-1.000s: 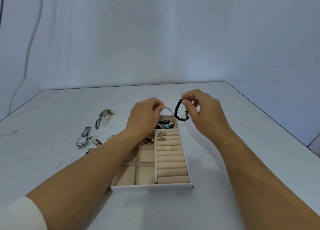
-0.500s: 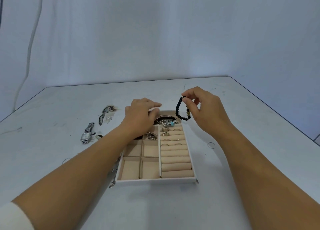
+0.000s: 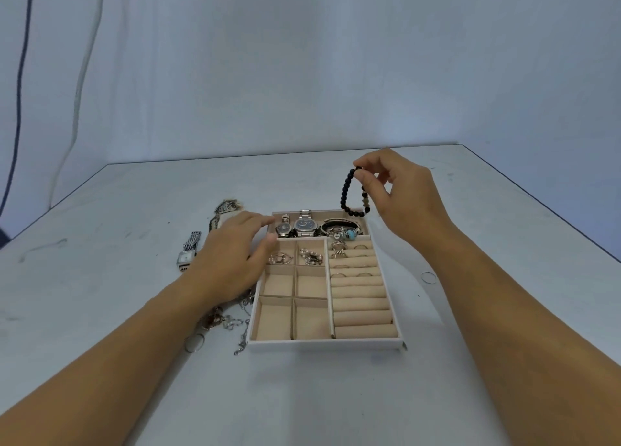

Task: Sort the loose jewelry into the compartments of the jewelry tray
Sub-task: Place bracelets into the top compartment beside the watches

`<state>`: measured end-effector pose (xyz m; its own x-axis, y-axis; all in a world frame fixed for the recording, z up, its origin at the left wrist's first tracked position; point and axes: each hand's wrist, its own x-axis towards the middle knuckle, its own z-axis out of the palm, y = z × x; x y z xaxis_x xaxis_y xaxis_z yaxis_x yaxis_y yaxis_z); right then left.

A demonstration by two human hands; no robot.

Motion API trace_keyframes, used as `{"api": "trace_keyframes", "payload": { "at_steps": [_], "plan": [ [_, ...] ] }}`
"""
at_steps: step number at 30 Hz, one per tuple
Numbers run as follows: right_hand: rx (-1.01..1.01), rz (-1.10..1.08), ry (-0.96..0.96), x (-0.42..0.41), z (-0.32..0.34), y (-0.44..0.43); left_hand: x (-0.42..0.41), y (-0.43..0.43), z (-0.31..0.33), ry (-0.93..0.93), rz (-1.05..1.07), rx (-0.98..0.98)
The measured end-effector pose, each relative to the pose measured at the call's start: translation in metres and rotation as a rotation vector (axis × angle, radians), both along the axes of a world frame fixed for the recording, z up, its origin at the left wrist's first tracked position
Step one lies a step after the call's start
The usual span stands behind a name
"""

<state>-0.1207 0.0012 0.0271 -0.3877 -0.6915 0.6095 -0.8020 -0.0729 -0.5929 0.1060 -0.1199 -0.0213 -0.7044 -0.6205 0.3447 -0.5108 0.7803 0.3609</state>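
Worktop [image 3: 470, 361] carrying jewelry tray [image 3: 322, 344], long axis 12 to 6 o'clock; loose chains [image 3: 221, 321] lie at its 8 o'clock. Left hand [image 3: 232, 257], fingers relaxed and spread, hovers at the 10 o'clock corner, likely clearing the way. Right hand [image 3: 400, 196] fingers [image 3: 364, 176] pinch the black bead bracelet [image 3: 344, 190] above the 1 o'clock corner; its loop hangs vertically, probably for lowering into the back compartment.

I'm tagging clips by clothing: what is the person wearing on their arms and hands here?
Nothing worn shows. The left hand and right hand are bare: no gloves, rings or wristwatch. The left forearm and right forearm are bare up to the picture's edge, so no sleeve is in view.
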Motion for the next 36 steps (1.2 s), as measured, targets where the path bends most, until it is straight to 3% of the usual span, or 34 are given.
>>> {"api": "trace_keyframes", "payload": {
  "at_steps": [10, 17, 25, 36],
  "plan": [
    [0.081, 0.033, -0.004, 0.01, -0.007, -0.013, 0.002, -0.002, -0.005, 0.028, -0.023, 0.043],
    [0.372, -0.09, 0.195, 0.001, -0.029, -0.02, 0.001, -0.003, -0.006, 0.018, -0.02, 0.038],
    [0.613, -0.195, 0.277, -0.003, -0.029, -0.028, 0.001, -0.003, -0.005, 0.004, -0.011, 0.055],
    [0.482, -0.069, 0.171, -0.02, 0.0, 0.018, -0.012, 0.011, 0.01, 0.056, -0.052, 0.003]
  ]
}}
